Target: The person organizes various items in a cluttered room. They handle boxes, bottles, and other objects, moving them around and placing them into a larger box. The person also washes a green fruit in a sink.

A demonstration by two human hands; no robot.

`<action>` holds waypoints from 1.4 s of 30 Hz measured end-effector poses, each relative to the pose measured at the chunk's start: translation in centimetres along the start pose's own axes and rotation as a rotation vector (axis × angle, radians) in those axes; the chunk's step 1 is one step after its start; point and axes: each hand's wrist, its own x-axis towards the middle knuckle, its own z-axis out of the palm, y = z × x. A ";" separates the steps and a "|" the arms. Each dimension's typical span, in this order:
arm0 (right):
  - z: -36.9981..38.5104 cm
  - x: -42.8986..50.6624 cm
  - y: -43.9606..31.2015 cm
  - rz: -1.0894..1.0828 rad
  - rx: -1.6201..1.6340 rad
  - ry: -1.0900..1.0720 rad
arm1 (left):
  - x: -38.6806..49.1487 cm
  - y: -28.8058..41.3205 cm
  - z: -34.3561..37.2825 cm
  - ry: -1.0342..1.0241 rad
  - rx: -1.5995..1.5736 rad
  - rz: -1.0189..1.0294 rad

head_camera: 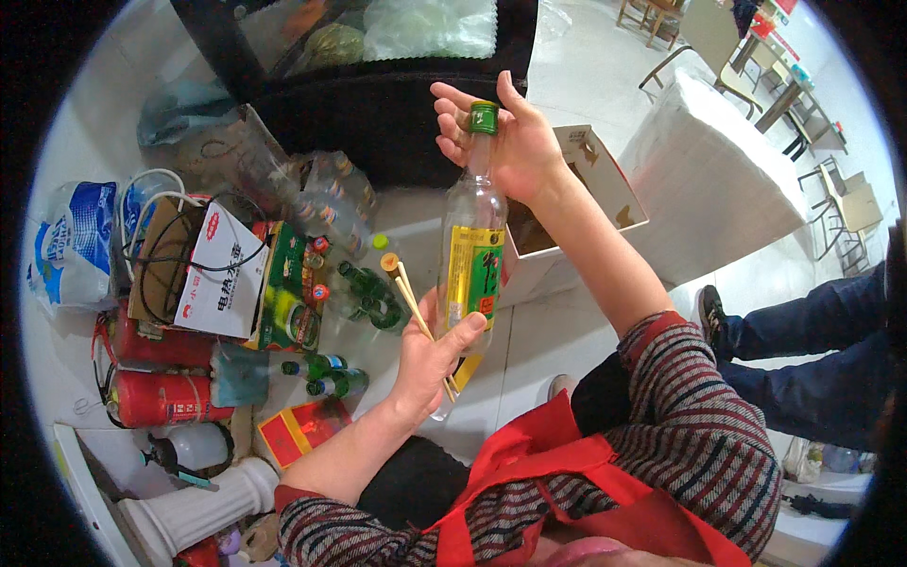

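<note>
My left hand [438, 354] grips the lower part of a clear glass bottle [462, 205] with a green cap [485, 118] and a yellow-and-green label bearing writing. Two light wooden chopsticks [414, 301] are pinched in the same hand, slanting beside the bottle. A round, tan-topped object [390, 262] appears at their upper end; I cannot tell whether it touches them. Behind the bottle neck is my right hand [521, 145], fingers spread and palm turned up. Whether that palm touches the neck is unclear. The bottle stands nearly upright in view, its cap on.
Green glass bottles [375, 298] stand on the floor at left, near a printed carton [223, 273] and red fire extinguishers [170, 398]. An open cardboard box [602, 173] sits behind my right forearm. A white wrapped block [708, 170] and another person's legs [801, 340] are at right.
</note>
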 end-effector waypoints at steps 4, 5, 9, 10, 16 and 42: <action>0.0 0.0 -0.1 0.021 0.095 0.004 | 0.0 0.1 0.1 -0.003 0.007 0.004; 0.1 0.0 -0.2 0.018 0.095 0.008 | 0.0 0.1 0.1 -0.003 0.005 0.001; 0.5 -0.1 -0.2 -0.007 0.015 0.089 | 0.0 0.2 0.1 -0.008 -0.009 -0.003; 0.6 -0.1 -0.2 -0.017 -0.056 0.135 | 0.0 0.1 0.1 -0.008 -0.003 0.006; 0.9 -0.5 0.0 -0.043 -0.225 0.205 | 0.2 -0.7 -0.3 0.000 0.053 0.075; -2.1 -2.3 -7.7 -0.706 -0.923 0.669 | 0.8 0.0 -0.3 0.001 -0.033 0.008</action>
